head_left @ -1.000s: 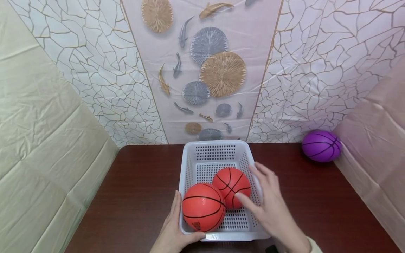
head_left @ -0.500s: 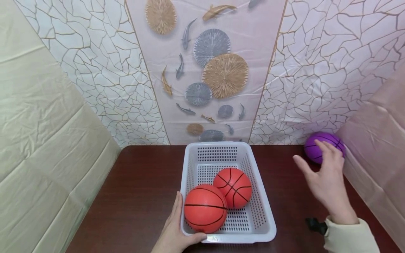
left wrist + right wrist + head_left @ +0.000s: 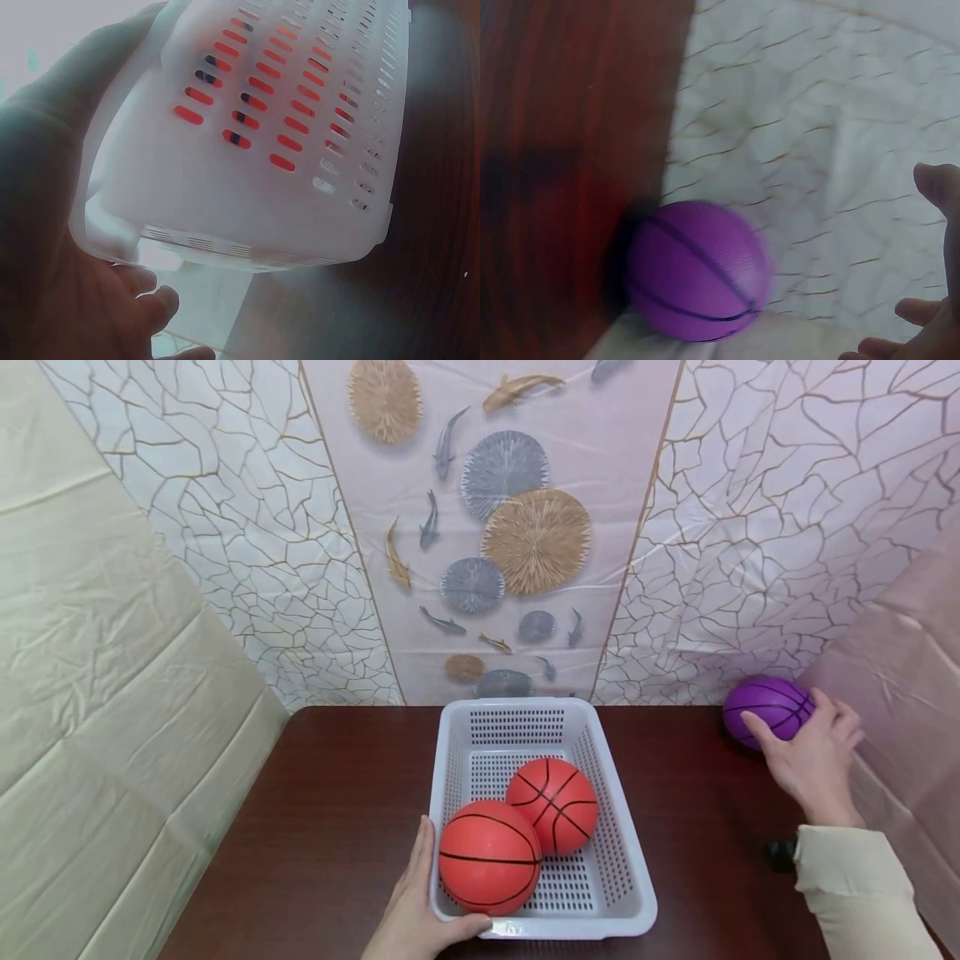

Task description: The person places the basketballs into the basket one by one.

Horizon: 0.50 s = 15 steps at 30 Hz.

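Observation:
A light grey perforated plastic basket [image 3: 577, 929] sits on the table with two red toy basketballs inside: one [image 3: 487, 858] in the front left corner, the other [image 3: 552, 806] behind it to the right. My left hand [image 3: 412, 906] grips the basket's front left corner, thumb on the front rim and fingers along the left side. In the left wrist view, that hand wraps the rim of the basket [image 3: 247, 202]. At the back right lies a purple toy basketball [image 3: 761, 706]. Over its near side, my right hand [image 3: 813, 764] has thumb and fingers spread; the right wrist view shows a gap between hand and ball [image 3: 697, 270].
The dark brown table [image 3: 337, 827] meets a patterned cloth backdrop [image 3: 525, 635] at its far edge. Plain cloth walls stand on the left [image 3: 135, 693] and right [image 3: 911, 693], the right one close beside the purple basketball.
My right hand has left the basket's right side and moved right and back to the purple basketball. The left hand has stayed at the basket's corner.

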### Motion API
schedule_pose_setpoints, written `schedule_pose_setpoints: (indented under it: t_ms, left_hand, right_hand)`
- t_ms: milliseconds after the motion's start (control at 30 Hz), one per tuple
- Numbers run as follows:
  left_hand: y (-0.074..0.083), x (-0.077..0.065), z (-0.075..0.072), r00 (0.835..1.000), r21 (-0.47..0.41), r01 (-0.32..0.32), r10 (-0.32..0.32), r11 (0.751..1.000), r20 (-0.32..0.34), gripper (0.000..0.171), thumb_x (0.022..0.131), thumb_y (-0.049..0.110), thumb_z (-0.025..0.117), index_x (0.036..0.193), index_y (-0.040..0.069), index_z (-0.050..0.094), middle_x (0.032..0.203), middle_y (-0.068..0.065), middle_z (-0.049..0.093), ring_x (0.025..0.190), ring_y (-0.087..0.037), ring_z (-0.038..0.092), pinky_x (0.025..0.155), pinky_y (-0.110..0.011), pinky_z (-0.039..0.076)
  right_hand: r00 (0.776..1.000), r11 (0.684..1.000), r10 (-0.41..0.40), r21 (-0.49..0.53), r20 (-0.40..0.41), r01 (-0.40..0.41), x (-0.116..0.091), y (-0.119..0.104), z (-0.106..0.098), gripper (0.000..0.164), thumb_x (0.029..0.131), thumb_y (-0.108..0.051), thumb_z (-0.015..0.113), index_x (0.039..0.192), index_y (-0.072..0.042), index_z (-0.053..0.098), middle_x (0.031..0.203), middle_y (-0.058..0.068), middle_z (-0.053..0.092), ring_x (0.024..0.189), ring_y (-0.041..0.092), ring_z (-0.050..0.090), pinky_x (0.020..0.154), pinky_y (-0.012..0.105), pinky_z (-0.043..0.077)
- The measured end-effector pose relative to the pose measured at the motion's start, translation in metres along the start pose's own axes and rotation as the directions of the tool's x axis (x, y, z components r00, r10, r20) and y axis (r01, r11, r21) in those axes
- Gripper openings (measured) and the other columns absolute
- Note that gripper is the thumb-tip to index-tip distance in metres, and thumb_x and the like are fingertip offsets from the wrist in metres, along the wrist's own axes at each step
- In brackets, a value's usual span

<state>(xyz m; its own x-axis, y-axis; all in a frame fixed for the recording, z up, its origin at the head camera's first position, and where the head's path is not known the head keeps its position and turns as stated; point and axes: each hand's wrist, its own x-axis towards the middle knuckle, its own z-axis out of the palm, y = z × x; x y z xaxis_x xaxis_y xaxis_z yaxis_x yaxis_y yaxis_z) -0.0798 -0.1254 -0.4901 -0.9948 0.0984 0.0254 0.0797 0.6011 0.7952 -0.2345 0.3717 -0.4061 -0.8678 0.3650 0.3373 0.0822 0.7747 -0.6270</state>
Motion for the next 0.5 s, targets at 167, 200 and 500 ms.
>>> schedule_pose_setpoints:
  t_ms: [167, 200, 500]
  left_hand:
    - [0.000, 0.000, 0.000, 1.000, 0.004, -0.001, 0.001, 1.000, -0.008, 0.131, 0.061, 0.067, 0.081, 0.158, 0.027, 0.003, 0.163, 0.007, 0.005, 0.139, -0.041, 0.027, 0.098, -0.067, 0.034]
    - [0.000, -0.001, -0.001, 1.000, 0.004, -0.001, 0.001, 1.000, -0.010, 0.131, 0.060, 0.067, 0.081, 0.158, 0.027, 0.003, 0.163, 0.007, 0.005, 0.139, -0.042, 0.027, 0.098, -0.067, 0.034]
    - [0.000, -0.001, -0.001, 1.000, 0.008, 0.004, -0.004, 1.000, -0.017, 0.132, 0.060, 0.069, 0.080, 0.158, 0.028, 0.003, 0.162, 0.009, 0.004, 0.141, -0.038, 0.024, 0.100, -0.066, 0.032]
  right_hand:
    - [0.997, 0.997, 0.070, -0.020, 0.017, -0.070, 0.015, 0.019, 0.015, 0.109, 0.083, -0.056, 0.067, 0.152, 0.003, 0.007, 0.151, 0.031, 0.000, 0.133, 0.055, 0.006, 0.103, 0.070, 0.009]
    - [0.996, 0.996, 0.089, -0.014, 0.024, -0.089, 0.017, 0.023, 0.018, 0.110, 0.083, -0.057, 0.067, 0.152, 0.003, 0.005, 0.152, 0.030, -0.002, 0.133, 0.055, 0.004, 0.103, 0.071, 0.008]
    - [0.984, 0.987, 0.162, 0.006, 0.070, -0.162, 0.027, 0.035, 0.035, 0.113, 0.084, -0.056, 0.066, 0.151, 0.001, -0.004, 0.149, 0.034, -0.010, 0.134, 0.057, -0.001, 0.101, 0.075, 0.005]
